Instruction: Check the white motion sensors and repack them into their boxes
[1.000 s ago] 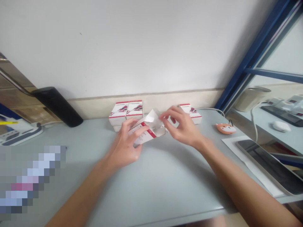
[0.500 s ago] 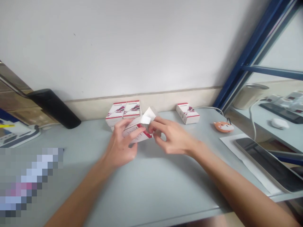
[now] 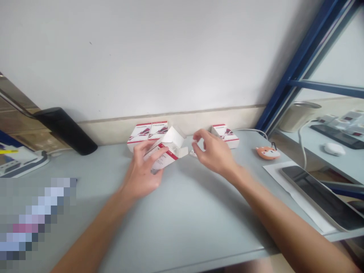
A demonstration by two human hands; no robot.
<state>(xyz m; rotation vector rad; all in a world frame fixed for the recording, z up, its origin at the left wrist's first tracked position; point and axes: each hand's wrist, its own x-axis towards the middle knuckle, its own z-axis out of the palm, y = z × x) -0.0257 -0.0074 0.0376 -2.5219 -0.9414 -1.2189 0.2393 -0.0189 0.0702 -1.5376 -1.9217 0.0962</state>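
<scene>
My left hand (image 3: pixel 146 170) is wrapped round a white and red cardboard box (image 3: pixel 167 158), held tilted above the desk. The box's end flaps stand open, facing up and to the right. My right hand (image 3: pixel 214 151) is a little to the right of the box, clear of its flaps. Its fingers are curled, with thumb and index tips close together; whether anything is between them is unclear. A small white thing (image 3: pixel 193 153) shows just beneath the right thumb, partly hidden, and I cannot tell whether it is held or lies on the desk.
Two similar boxes (image 3: pixel 139 132) stand by the wall behind my left hand, and another box (image 3: pixel 229 132) is behind my right. A black cylinder (image 3: pixel 66 131) leans at left. An orange animal-faced case (image 3: pixel 267 152) and a phone (image 3: pixel 321 197) on white paper lie at right.
My right hand has moved away from the box's open end, up and to the right. The box's flaps now show more fully. My left hand keeps its hold on the box.
</scene>
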